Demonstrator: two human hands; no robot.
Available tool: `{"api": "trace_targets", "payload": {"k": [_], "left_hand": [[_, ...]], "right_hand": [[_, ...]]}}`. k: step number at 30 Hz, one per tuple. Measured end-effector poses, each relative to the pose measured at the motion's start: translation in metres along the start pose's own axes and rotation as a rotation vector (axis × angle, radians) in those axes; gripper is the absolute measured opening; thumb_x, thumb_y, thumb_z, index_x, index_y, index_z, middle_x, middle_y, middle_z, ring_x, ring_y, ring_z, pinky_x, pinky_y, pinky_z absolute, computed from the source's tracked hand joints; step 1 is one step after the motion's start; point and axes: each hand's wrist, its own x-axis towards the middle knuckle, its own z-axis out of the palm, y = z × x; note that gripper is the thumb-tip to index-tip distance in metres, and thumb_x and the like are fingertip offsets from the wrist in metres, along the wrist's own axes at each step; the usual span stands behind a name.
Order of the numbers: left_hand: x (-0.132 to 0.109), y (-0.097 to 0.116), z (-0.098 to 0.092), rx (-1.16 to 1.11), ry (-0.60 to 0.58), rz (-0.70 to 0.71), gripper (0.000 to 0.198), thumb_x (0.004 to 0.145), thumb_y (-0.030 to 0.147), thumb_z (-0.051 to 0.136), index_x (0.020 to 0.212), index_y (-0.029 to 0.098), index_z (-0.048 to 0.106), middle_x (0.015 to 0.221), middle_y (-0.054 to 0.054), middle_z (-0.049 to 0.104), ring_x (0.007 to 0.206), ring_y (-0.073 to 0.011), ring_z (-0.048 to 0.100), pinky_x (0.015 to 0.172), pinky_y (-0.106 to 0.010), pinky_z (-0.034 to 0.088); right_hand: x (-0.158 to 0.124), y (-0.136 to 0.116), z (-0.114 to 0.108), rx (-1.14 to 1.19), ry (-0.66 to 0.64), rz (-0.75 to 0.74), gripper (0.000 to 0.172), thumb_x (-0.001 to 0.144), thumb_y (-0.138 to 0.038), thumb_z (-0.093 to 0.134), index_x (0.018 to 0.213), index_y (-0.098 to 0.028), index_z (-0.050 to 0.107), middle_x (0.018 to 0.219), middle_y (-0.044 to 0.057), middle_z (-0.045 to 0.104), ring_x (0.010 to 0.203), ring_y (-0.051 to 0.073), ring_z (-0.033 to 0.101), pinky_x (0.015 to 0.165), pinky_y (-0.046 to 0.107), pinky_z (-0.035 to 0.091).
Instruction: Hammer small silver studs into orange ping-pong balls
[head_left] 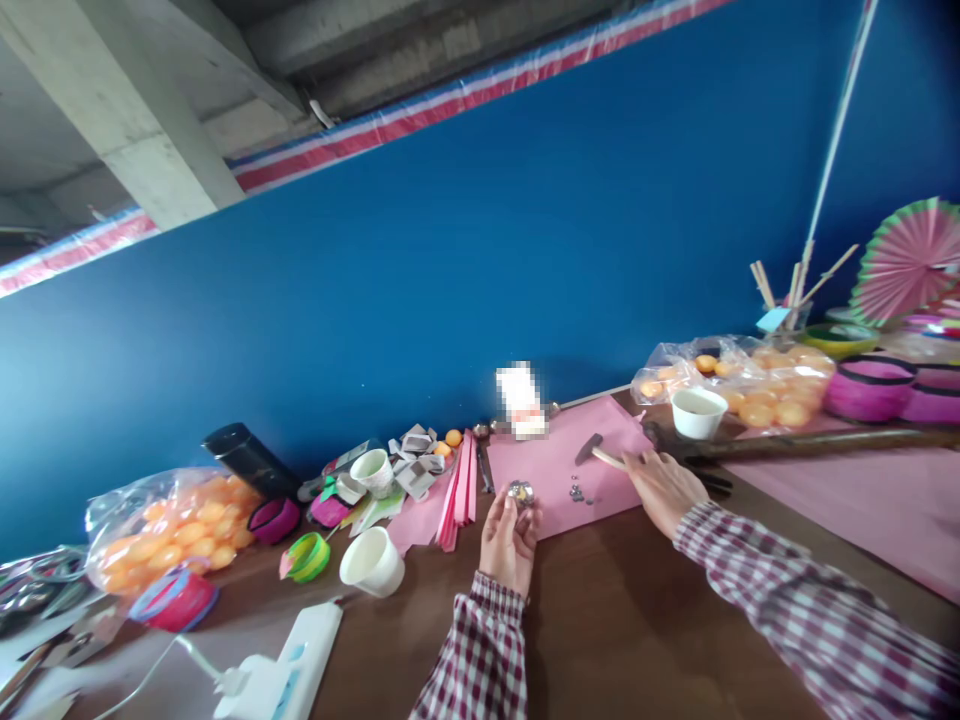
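Left hand pinching shiny metallic ball: likely hard, slippery, best cradled round sides. Right hand gripping hammer, probably head-heavy, by handle.

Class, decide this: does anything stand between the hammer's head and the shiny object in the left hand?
Nothing visible does: only bare pink paper lies between the hammer in the right hand and the shiny object in the left hand. The small metal pieces sit just off that line, nearer the person.

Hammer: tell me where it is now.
Head view, right of centre: the hammer is in the right hand, its head over the pink paper.
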Motion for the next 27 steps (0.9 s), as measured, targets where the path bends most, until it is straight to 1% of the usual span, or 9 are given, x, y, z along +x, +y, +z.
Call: {"api": "trace_targets", "payload": {"k": [4,8,10,12,16,20,22,25,27], "left_hand": [[-0.001,-0.001,0.002,-0.012,-0.013,-0.002,0.036,0.068,0.018,0.062,0.104,0.019,0.054,0.091,-0.008,0.064,0.081,-0.0185,0.063,0.072,-0.027,0.05],[0.001,-0.003,0.001,-0.034,-0.025,0.045,0.035,0.067,0.018,0.063,0.102,0.017,0.056,0.093,-0.008,0.064,0.082,-0.0172,0.062,0.081,-0.031,0.047],[0.003,-0.004,0.0,-0.023,-0.024,0.061,0.035,0.067,0.017,0.063,0.101,0.017,0.057,0.093,-0.007,0.064,0.081,-0.0158,0.062,0.081,-0.03,0.048],[0.004,-0.004,-0.001,-0.003,-0.01,0.067,0.034,0.066,0.017,0.064,0.1,0.018,0.058,0.092,-0.006,0.064,0.08,-0.0142,0.062,0.078,-0.027,0.049],[0.004,-0.004,-0.001,0.015,0.017,0.075,0.031,0.067,0.016,0.064,0.097,0.016,0.059,0.092,-0.007,0.064,0.08,-0.0134,0.062,0.076,-0.024,0.049],[0.004,-0.006,-0.001,0.03,0.021,0.079,0.032,0.065,0.014,0.064,0.097,0.015,0.059,0.093,-0.008,0.064,0.076,-0.0122,0.062,0.072,-0.021,0.05],[0.003,-0.006,-0.001,0.041,0.004,0.072,0.034,0.066,0.015,0.064,0.099,0.014,0.058,0.092,-0.008,0.064,0.076,-0.0129,0.062,0.071,-0.021,0.05],[0.002,-0.006,0.001,0.037,-0.004,0.072,0.035,0.066,0.018,0.064,0.101,0.015,0.058,0.094,-0.008,0.063,0.08,-0.0144,0.062,0.076,-0.024,0.049],[0.0,-0.005,0.003,0.031,-0.006,0.074,0.036,0.066,0.019,0.064,0.101,0.016,0.058,0.095,-0.008,0.063,0.082,-0.0146,0.061,0.078,-0.025,0.048]], "right_hand": [[-0.003,-0.003,-0.005,-0.001,0.104,-0.023,0.035,0.078,-0.007,0.032,0.108,-0.015,0.048,0.085,0.01,0.054,0.074,0.017,0.05,0.064,0.027,0.035],[-0.01,-0.016,-0.013,0.217,0.238,-0.159,0.029,0.084,-0.022,0.032,0.108,-0.02,0.047,0.086,0.006,0.055,0.074,0.015,0.051,0.061,0.023,0.037],[-0.015,-0.024,-0.019,0.307,0.305,-0.24,0.027,0.086,-0.028,0.031,0.105,-0.021,0.049,0.088,0.006,0.056,0.076,0.014,0.051,0.058,0.022,0.038],[-0.022,-0.032,-0.025,0.336,0.351,-0.307,0.027,0.086,-0.03,0.032,0.104,-0.022,0.051,0.086,0.006,0.057,0.075,0.013,0.052,0.056,0.02,0.037],[-0.031,-0.039,-0.028,0.316,0.382,-0.365,0.031,0.087,-0.028,0.033,0.113,-0.023,0.048,0.08,0.004,0.059,0.066,0.009,0.054,0.05,0.018,0.033],[-0.032,-0.04,-0.023,0.245,0.339,-0.442,0.032,0.087,-0.027,0.033,0.117,-0.023,0.046,0.074,0.003,0.06,0.06,0.009,0.054,0.046,0.019,0.029],[-0.032,-0.04,-0.021,0.211,0.354,-0.418,0.033,0.087,-0.027,0.033,0.117,-0.023,0.045,0.073,0.002,0.06,0.058,0.009,0.053,0.046,0.02,0.028],[-0.032,-0.038,-0.023,0.218,0.422,-0.335,0.034,0.087,-0.028,0.033,0.119,-0.022,0.044,0.076,0.004,0.061,0.061,0.009,0.054,0.048,0.019,0.03],[-0.032,-0.037,-0.025,0.212,0.425,-0.338,0.034,0.087,-0.027,0.033,0.119,-0.021,0.044,0.076,0.005,0.061,0.061,0.009,0.054,0.047,0.019,0.03]]}}
